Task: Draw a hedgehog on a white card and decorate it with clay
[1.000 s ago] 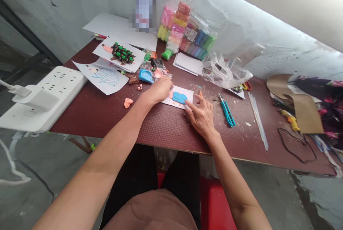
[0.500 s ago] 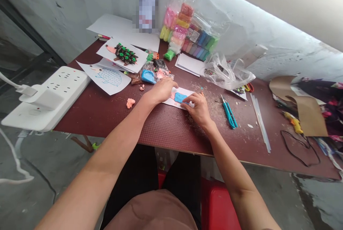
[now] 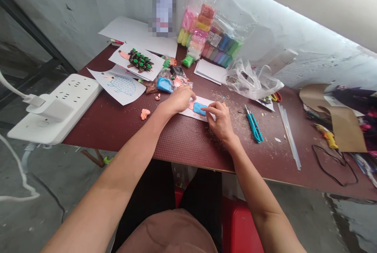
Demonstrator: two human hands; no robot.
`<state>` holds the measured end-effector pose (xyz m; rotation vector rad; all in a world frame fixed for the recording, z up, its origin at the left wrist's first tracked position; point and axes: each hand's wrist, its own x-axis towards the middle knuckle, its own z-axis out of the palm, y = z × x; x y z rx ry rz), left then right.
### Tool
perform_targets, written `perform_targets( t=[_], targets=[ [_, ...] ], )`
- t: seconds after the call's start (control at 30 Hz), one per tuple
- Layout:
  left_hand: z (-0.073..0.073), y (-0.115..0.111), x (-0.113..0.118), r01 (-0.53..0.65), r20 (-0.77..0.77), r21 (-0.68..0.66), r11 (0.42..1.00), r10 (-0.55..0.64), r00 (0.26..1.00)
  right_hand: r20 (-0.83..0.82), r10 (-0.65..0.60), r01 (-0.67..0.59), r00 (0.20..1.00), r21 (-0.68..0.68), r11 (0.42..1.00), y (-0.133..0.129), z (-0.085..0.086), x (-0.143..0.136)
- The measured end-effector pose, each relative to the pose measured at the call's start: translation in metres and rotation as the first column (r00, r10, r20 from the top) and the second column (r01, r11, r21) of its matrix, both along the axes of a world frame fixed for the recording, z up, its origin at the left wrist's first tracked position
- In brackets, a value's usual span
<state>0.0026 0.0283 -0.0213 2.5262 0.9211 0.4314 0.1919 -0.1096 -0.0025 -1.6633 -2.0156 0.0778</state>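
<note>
A small sheet of white paper [image 3: 188,113] lies on the table in front of me. On it a flattened blue patch of modelling clay [image 3: 199,108] sits beside a pink part, with orange-pink lines below. My left hand [image 3: 181,99] grips the sheet at its left end, fingers bent together, tips partly hidden. From the right, my right hand [image 3: 220,119] reaches over the sheet, its index fingertip touching the blue clay and its fingers apart. Left of my left forearm lie a lump of pink clay [image 3: 145,114] and a smaller pink bit [image 3: 158,96].
Behind my hands are opened clay packets [image 3: 165,84], a hedgehog drawing [image 3: 122,86] and a seed-covered hedgehog card [image 3: 140,60]. A teal utility knife [image 3: 253,125], glue sticks [image 3: 290,137] and a yellow glue gun [image 3: 326,136] lie rightward. A power strip [image 3: 55,107] occupies the left edge.
My right hand's fingers have lifted and spread somewhat from the blue clay's right edge, showing more of the lines below. My left hand stays on the paper. The view has shifted slightly.
</note>
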Motion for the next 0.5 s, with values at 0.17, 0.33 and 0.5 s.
perform_targets(
  t=[0.17, 0.33, 0.5],
  targets=[
    [0.0026, -0.0025, 0.0003, -0.006, -0.008, -0.004, 1.0, 0.005, 1.0, 0.217, 0.036, -0.045, 0.976, 0.04, 0.998, -0.0086, 0.0002, -0.0055],
    [0.0062, -0.0056, 0.0002, -0.019, -0.018, -0.005, 1.0, 0.019, 1.0, 0.319, 0.078, -0.092, 0.945, 0.029, 0.995, -0.0117, 0.0041, -0.0099],
    [0.005, -0.0054, 0.0007, -0.012, -0.012, 0.017, 1.0, 0.012, 1.0, 0.256, 0.057, -0.067, 0.965, 0.031, 0.997, -0.0118, 0.0049, -0.0108]
  ],
)
